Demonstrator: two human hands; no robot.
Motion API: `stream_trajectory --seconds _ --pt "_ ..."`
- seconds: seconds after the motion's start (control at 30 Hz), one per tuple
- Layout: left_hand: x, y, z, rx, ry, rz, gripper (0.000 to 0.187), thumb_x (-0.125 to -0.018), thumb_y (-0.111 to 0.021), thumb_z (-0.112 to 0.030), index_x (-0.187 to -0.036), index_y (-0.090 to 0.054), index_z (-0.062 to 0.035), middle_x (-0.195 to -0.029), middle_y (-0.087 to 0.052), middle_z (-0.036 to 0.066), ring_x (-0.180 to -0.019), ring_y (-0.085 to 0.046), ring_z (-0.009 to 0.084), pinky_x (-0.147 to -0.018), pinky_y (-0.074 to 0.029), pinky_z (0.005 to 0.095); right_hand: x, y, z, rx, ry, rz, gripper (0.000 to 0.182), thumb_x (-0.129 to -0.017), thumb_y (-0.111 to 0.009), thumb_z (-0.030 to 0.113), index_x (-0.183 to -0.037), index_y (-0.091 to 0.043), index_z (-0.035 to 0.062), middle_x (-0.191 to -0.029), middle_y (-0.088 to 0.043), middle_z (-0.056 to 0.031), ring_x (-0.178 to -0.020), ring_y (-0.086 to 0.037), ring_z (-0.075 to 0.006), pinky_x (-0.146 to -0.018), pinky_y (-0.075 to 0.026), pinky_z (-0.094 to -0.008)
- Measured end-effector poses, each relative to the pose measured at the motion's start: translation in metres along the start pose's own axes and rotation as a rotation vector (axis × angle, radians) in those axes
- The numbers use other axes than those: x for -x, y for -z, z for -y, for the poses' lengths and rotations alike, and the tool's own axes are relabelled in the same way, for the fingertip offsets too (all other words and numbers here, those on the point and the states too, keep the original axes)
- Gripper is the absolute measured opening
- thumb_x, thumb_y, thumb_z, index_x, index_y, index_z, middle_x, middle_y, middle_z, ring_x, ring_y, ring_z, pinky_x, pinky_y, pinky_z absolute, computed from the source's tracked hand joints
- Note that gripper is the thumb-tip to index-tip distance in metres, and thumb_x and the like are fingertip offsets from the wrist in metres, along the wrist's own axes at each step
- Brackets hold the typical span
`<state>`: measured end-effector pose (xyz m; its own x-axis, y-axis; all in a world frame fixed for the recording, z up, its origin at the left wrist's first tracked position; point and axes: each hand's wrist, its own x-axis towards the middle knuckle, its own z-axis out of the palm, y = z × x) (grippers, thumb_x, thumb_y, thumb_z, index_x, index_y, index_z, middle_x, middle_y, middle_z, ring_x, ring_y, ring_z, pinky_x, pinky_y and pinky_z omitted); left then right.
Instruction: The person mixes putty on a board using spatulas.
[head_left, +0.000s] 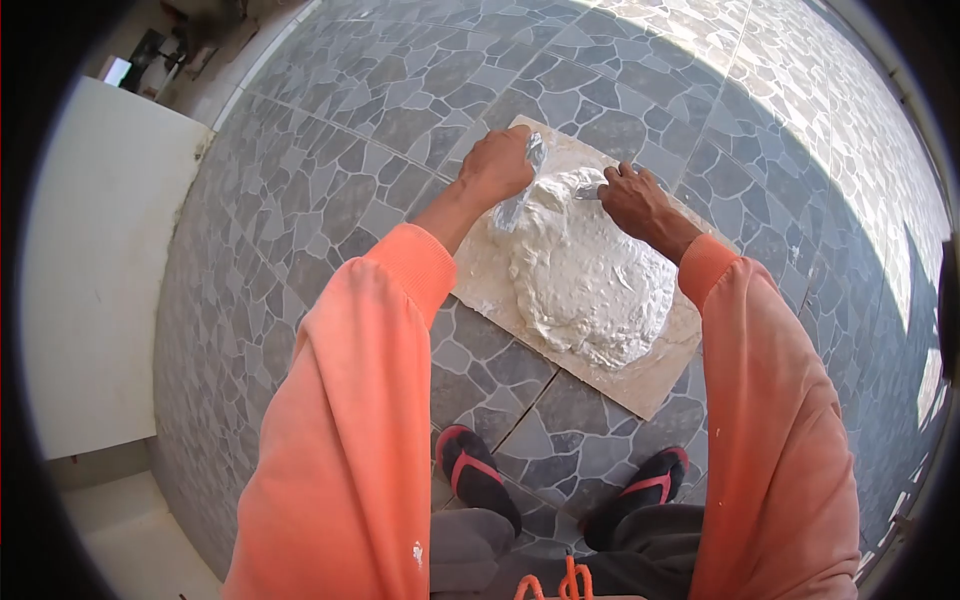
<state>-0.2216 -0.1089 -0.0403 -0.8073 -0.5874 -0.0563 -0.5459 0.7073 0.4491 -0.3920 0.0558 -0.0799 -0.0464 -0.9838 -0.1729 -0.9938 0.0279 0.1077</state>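
A thick mound of wet white putty is spread over a pale square board on the floor. My left hand is closed around a broad putty knife at the mound's far left edge; its metal blade is smeared with white and its handle is hidden in my fist. At the far side of the mound, my right hand grips a smaller putty knife. Only a short piece of its grey blade shows beside my fingers, low over the putty.
Grey stone-patterned tiles surround the board, with sunlight across the far right. A white panel or cabinet stands along the left. My feet in red-strapped flip-flops are just in front of the board.
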Motion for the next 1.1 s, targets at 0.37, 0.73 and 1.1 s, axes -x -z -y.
stream_trajectory --seconds 0.37,0.73,1.1 --pt "0.044 0.045 -0.009 0.110 -0.119 0.064 0.030 -0.084 -0.064 -0.018 -0.106 -0.059 0.0015 -0.087 -0.066 0.020 -0.080 -0.064 0.0358 -0.074 -0.048 0.0439 0.009 0.053 -0.036 -0.369 -0.035 0.221 0.032 -0.074 -0.057 0.002 -0.101 -0.071 -0.0039 -0.088 -0.067 -0.0249 -0.082 -0.067 -0.0353 -0.072 -0.052 -0.0437" --pt "0.075 0.022 -0.086 0.464 -0.056 -0.035 0.031 -0.091 -0.061 -0.015 -0.111 -0.053 0.0064 -0.077 -0.061 0.023 -0.064 -0.061 0.0283 -0.062 -0.047 0.0396 0.069 0.098 -0.037 -1.430 -0.562 0.409 0.028 -0.088 -0.062 0.007 -0.105 -0.065 -0.0144 -0.092 -0.068 -0.0138 -0.079 -0.066 -0.0204 -0.071 -0.056 -0.0334" --pt "0.078 0.018 -0.127 0.451 -0.121 -0.060 0.032 -0.093 -0.053 -0.012 -0.115 -0.036 0.0052 -0.082 -0.061 0.031 -0.078 -0.063 0.0503 -0.070 -0.048 0.0550 0.079 0.108 -0.011 -1.675 -0.469 0.235 0.021 -0.084 -0.054 0.004 -0.090 -0.066 -0.0118 -0.082 -0.064 -0.0101 -0.070 -0.062 -0.0180 -0.067 -0.057 -0.0332"
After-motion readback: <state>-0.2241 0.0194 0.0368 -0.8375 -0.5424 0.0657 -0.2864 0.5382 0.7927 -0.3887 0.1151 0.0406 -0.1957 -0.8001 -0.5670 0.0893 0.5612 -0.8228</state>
